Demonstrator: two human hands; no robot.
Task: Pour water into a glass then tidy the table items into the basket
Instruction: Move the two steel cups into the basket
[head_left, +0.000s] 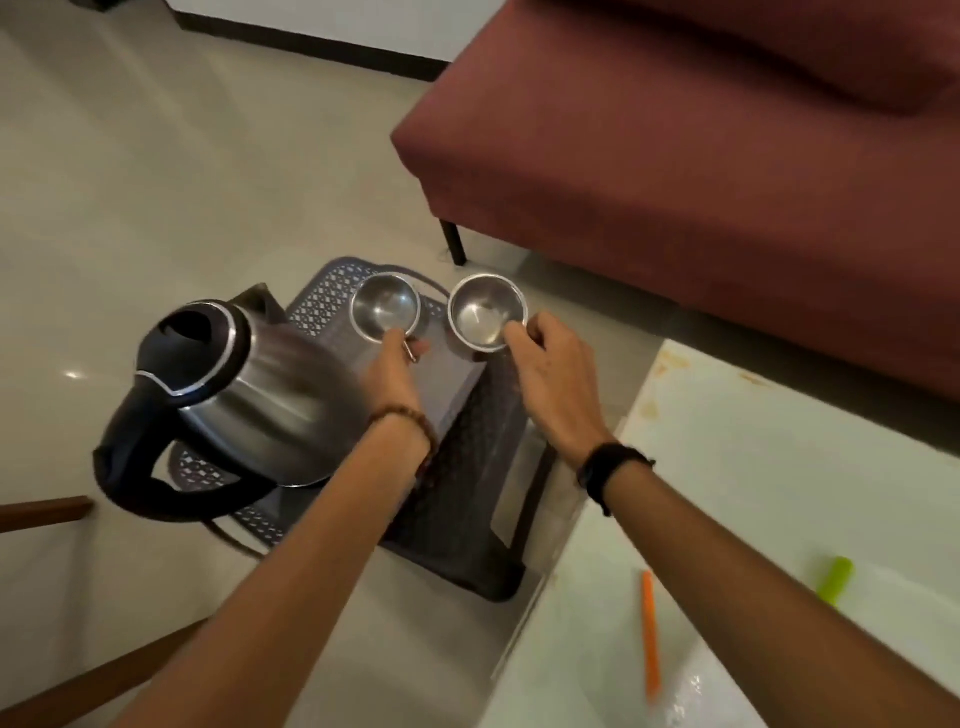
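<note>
A dark perforated plastic basket (467, 467) stands on the floor beside the table. A steel electric kettle (249, 395) with a black lid and handle lies tilted in the basket's left part. My left hand (395, 369) pinches the rim of a small steel cup (385, 307) over the basket's far side. My right hand (550, 364) pinches the rim of a second steel cup (485, 312) just to the right of the first. Both cups face up and look empty.
A maroon sofa (701, 156) fills the upper right. The pale table top (753, 493) at lower right carries an orange stick (649, 634) and a green object (835, 579). Wooden chair parts (47, 512) show at the left edge. Tiled floor lies around.
</note>
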